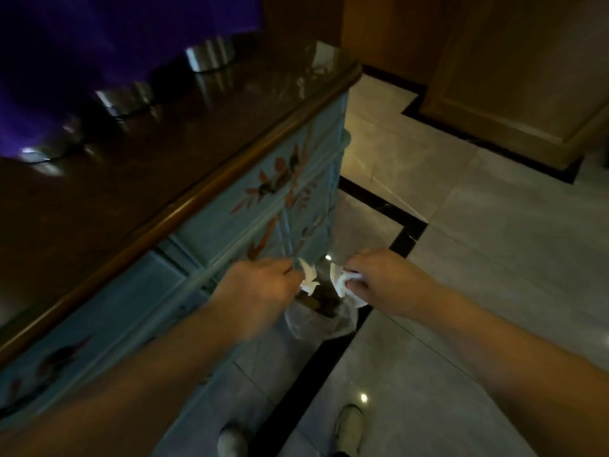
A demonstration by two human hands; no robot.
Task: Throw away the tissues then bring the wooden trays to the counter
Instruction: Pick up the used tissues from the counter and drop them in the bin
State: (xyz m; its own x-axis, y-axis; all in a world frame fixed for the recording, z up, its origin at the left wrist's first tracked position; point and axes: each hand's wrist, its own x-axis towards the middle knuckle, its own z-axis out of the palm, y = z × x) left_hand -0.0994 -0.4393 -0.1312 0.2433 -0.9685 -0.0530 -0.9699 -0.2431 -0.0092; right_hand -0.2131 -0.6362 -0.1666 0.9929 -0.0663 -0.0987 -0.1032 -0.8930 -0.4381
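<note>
Two tissues are in hand, one in each fist, both held over a small bin (pixel 321 319) lined with a clear bag just below the middle of the frame. The left hand (pixel 260 288) is closed with its fingers pinching a crumpled white tissue (pixel 309 280); the right hand (pixel 379 278) is likewise curled tight around a second tissue (pixel 344 282), close beside the first. Brownish waste already shows in the bin's mouth.

This looks like the first step, throwing the tissues away, at the point of release. The next move should only need both hands to loosen so the tissues drop straight into the opening; the bin mouth is small, so they ought to stay centred above it.

No wooden trays are in view, so that part of the task seems not yet begun. A blue painted cabinet (pixel 263 199) with a dark glossy top (pixel 164 153) fills the left of the frame, touching or just beside the bin, and blurred metal containers (pixel 209 56) stand on it at upper left. The tiled floor (pixel 478 258) on the right is bare, and shoes (pixel 349 427) show at the bottom edge.
</note>
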